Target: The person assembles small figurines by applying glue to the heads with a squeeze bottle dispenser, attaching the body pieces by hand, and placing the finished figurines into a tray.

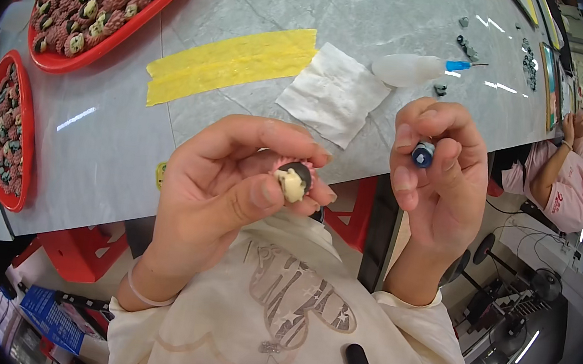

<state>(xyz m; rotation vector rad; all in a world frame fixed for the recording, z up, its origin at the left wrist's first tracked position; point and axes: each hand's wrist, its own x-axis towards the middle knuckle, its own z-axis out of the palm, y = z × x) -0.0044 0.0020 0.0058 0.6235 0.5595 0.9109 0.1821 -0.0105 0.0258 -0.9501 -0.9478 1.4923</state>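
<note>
The left grip (215,191) is curling, partly closed, around a small figurine (293,182) between thumb and fingers, its cream front showing beneath a black top and pink frilled edge. The right grip (450,182) is pinching a dark blue cylinder (422,156). Beyond both, a white cloth (334,93) is lying on the worktop (247,4).

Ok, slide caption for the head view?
Left hand holding a small pink-edged figurine, right hand a blue-ended piece.
</note>
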